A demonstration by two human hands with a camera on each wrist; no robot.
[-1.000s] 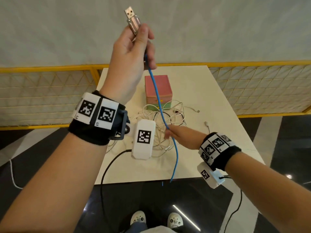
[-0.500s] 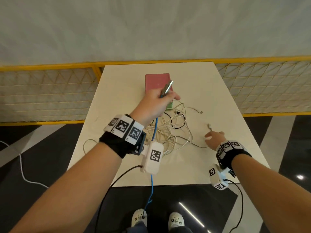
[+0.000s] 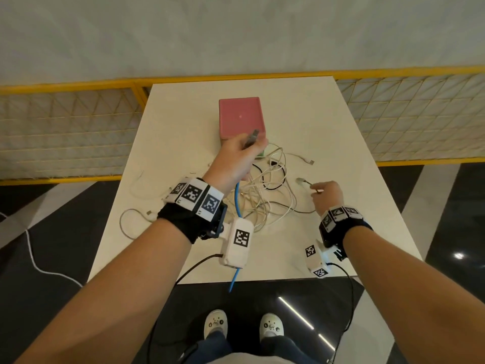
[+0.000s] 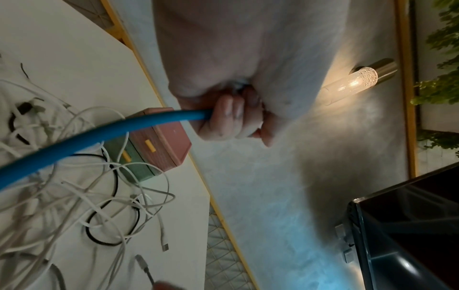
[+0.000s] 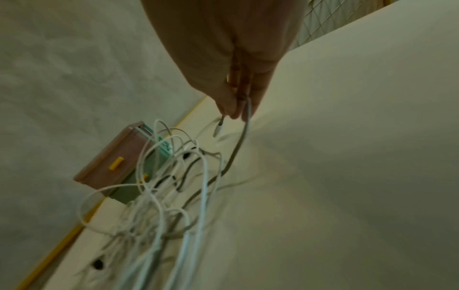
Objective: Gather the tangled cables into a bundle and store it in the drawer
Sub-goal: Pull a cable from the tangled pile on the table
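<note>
A blue cable (image 3: 238, 199) is gripped in the left hand (image 3: 237, 156), whose fingers (image 4: 227, 117) are curled round it just below its metal plug (image 3: 251, 136); the plug is seen sticking out above the fist. From the hand the cable is let down over the near desk edge. A thin grey cable (image 5: 236, 145) is pinched near its plug (image 3: 301, 181) between the thumb and fingers (image 5: 257, 92) of the right hand (image 3: 326, 193), to the right of the tangle. The tangle (image 3: 265, 195) of white and black cables is spread on the desk (image 3: 354, 179) between the two hands, just near of the drawer box (image 3: 241, 117). The pink box is set at the far middle of the desk. Its green lower drawer (image 5: 129, 188) is seen pulled out slightly, with loops lying against its front; the pink upper drawer (image 5: 109, 166) is shut. A loose white cable (image 3: 126, 224) is left at the near left.
</note>
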